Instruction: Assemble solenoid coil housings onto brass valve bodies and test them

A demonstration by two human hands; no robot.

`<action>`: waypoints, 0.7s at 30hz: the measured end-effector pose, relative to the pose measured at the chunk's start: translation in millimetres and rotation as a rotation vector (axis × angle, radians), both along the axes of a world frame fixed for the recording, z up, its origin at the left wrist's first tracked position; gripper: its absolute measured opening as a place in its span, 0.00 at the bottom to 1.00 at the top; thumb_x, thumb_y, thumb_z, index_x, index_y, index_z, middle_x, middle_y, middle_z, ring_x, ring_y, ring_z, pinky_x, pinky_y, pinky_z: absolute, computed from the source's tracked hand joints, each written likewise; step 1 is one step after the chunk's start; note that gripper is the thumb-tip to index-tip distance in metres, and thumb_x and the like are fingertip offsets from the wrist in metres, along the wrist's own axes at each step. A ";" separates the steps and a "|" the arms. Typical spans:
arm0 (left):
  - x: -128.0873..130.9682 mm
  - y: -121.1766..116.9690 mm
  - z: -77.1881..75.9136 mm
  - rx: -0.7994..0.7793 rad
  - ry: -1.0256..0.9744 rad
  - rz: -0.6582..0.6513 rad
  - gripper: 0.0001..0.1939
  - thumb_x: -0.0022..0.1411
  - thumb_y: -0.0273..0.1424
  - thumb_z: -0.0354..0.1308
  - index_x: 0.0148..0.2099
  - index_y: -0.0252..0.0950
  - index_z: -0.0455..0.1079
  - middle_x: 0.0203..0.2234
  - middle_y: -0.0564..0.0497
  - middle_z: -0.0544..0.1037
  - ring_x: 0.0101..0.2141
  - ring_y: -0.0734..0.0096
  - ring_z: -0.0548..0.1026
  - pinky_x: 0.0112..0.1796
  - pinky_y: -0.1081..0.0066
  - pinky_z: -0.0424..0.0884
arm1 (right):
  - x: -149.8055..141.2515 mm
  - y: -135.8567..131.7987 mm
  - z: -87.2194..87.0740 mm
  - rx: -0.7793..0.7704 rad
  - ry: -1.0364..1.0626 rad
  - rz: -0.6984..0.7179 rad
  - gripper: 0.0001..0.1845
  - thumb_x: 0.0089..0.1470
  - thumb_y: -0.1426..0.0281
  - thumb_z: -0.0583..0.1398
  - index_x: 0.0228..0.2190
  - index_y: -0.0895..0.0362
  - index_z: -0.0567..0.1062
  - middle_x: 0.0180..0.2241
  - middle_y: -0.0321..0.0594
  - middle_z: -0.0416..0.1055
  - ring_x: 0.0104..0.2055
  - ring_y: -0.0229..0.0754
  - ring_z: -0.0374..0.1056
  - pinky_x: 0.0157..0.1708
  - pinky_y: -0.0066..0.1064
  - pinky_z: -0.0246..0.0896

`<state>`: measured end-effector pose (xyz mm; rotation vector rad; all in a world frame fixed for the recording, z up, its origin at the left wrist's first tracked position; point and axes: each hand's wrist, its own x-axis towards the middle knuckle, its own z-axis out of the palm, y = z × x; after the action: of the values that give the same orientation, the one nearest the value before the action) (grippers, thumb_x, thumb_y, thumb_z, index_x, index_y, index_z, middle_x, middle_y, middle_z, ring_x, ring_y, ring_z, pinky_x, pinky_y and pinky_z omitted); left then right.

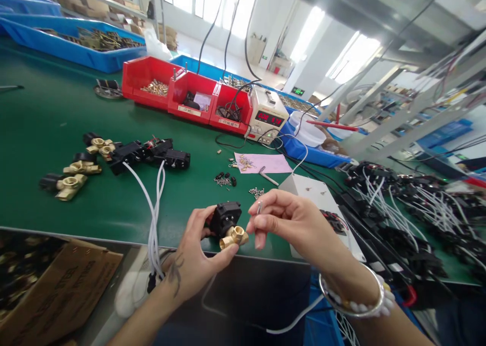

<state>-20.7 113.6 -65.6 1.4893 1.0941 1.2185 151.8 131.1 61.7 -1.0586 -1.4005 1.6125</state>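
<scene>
Near the bench's front edge, my left hand (pixel 199 250) is wrapped round a brass valve (pixel 229 240) with a black actuator housing (pixel 227 215) on it. One of the valve's ports faces up. Just to the right, my right hand (pixel 292 224) is closed in a pinch on small silver screws (pixel 259 208), their exact number unclear. Its fingertips are close beside the valve; whether they touch it I cannot tell. Beyond both hands, loose screws (pixel 257 192) lie in a small pile, and another pile of screws and small black parts (pixel 225 179) is nearby.
Brass valves (pixel 71 186) and black actuator housings (pixel 131 154) with white cables lie at left. Red bins (pixel 146 80) and a power supply (pixel 268 116) stand behind. A pink sheet (pixel 273 164) bears small parts. A grey box (pixel 309 186) and many cabled units (pixel 410 219) occupy the right.
</scene>
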 end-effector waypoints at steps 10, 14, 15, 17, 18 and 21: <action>-2.1 -17.5 23.8 0.066 0.179 0.085 0.29 0.54 0.33 0.62 0.58 0.43 0.61 0.49 0.49 0.66 0.49 0.61 0.70 0.47 0.62 0.73 | 7.6 -17.4 -13.7 0.061 -0.062 -0.048 0.10 0.56 0.63 0.66 0.29 0.57 0.78 0.18 0.29 0.65 0.17 0.27 0.55 0.16 0.18 0.47; -3.5 -27.3 35.3 0.155 0.269 0.113 0.31 0.53 0.34 0.61 0.59 0.44 0.60 0.49 0.49 0.67 0.48 0.63 0.71 0.47 0.63 0.72 | 9.3 -19.3 -11.7 0.025 -0.068 -0.008 0.07 0.58 0.66 0.66 0.31 0.56 0.81 0.20 0.32 0.69 0.20 0.28 0.63 0.22 0.19 0.56; -3.3 -29.2 37.5 0.165 0.278 0.118 0.31 0.53 0.34 0.61 0.59 0.44 0.60 0.48 0.50 0.67 0.47 0.63 0.71 0.47 0.63 0.73 | 9.2 -19.8 -10.5 0.013 -0.077 -0.020 0.08 0.59 0.65 0.65 0.31 0.56 0.81 0.18 0.31 0.67 0.18 0.27 0.60 0.20 0.18 0.54; -2.5 -32.3 41.6 0.168 0.295 0.130 0.31 0.52 0.34 0.60 0.59 0.44 0.61 0.48 0.50 0.68 0.47 0.64 0.71 0.46 0.64 0.73 | 8.8 -20.7 -8.0 -0.012 -0.091 -0.040 0.10 0.59 0.63 0.65 0.30 0.56 0.81 0.16 0.29 0.65 0.15 0.26 0.55 0.15 0.17 0.47; -1.9 -33.5 43.6 0.168 0.305 0.140 0.31 0.52 0.34 0.60 0.59 0.45 0.61 0.47 0.51 0.68 0.46 0.65 0.72 0.45 0.65 0.73 | 8.5 -21.2 -6.8 -0.020 -0.086 -0.040 0.10 0.58 0.63 0.65 0.30 0.56 0.80 0.16 0.29 0.65 0.15 0.26 0.55 0.15 0.16 0.47; -0.4 -36.3 48.0 0.181 0.334 0.172 0.31 0.50 0.34 0.59 0.58 0.44 0.62 0.47 0.51 0.69 0.45 0.65 0.72 0.44 0.66 0.73 | 7.5 -23.1 -3.7 -0.007 -0.076 0.004 0.05 0.60 0.68 0.64 0.32 0.55 0.80 0.23 0.32 0.73 0.22 0.27 0.66 0.25 0.16 0.62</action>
<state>-21.1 77.3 -17.5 1.8142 1.3856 1.2405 159.3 108.0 58.0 -1.1323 -1.4489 1.5959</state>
